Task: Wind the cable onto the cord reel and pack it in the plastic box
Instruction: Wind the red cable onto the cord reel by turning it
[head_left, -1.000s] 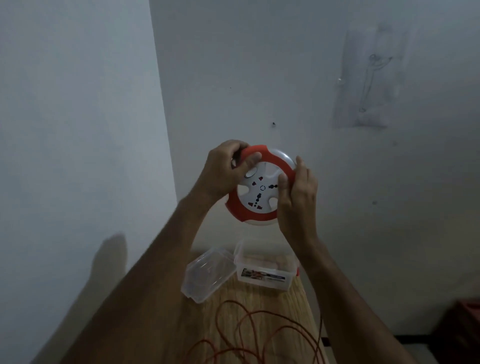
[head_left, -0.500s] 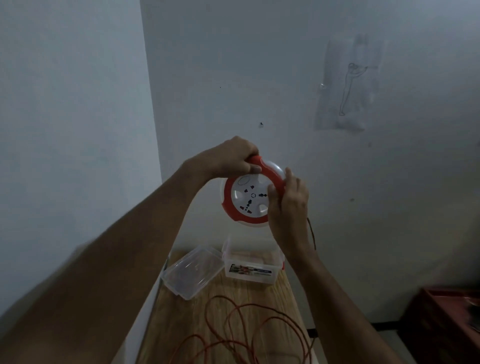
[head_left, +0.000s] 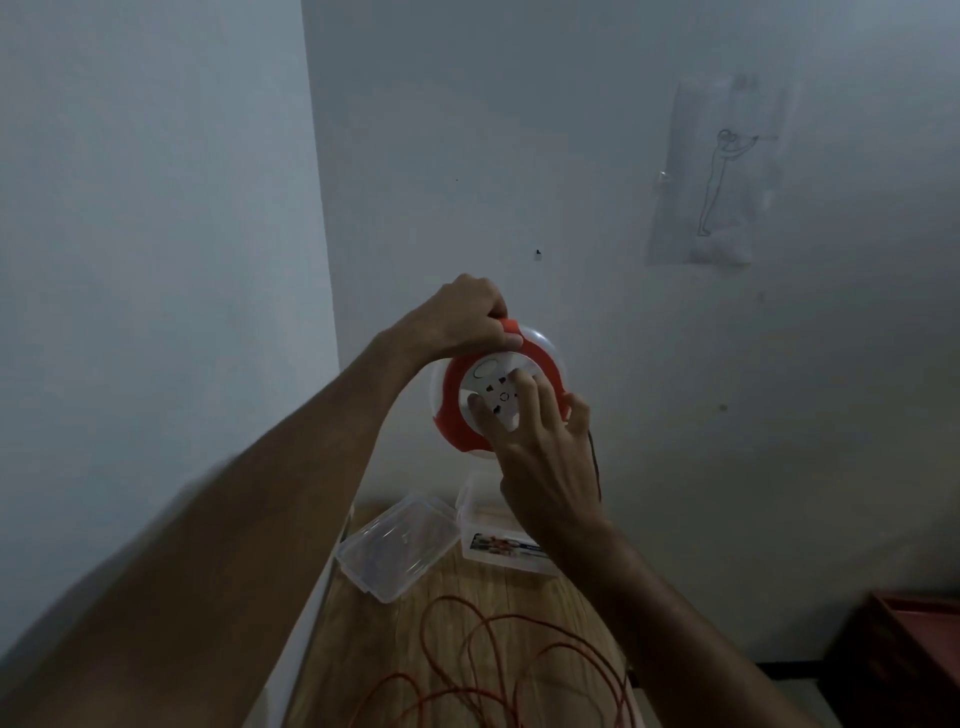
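While the left hand (head_left: 462, 322) is gripping the reel (head_left: 498, 395) by its red rim, the right hand (head_left: 540, 441) is pressing spread fingers on the hub; turning steadily should keep the cable (head_left: 493, 670), lying loose on the near surface (head_left: 363, 649), from tangling.

Above the bench (head_left: 467, 623), the left hand (head_left: 462, 322) grips the cord reel (head_left: 457, 415) by its orange handle; the right hand (head_left: 540, 447) spreads fingers on its white face. Plastic box (head_left: 498, 545) and cable (head_left: 519, 670) lie below.
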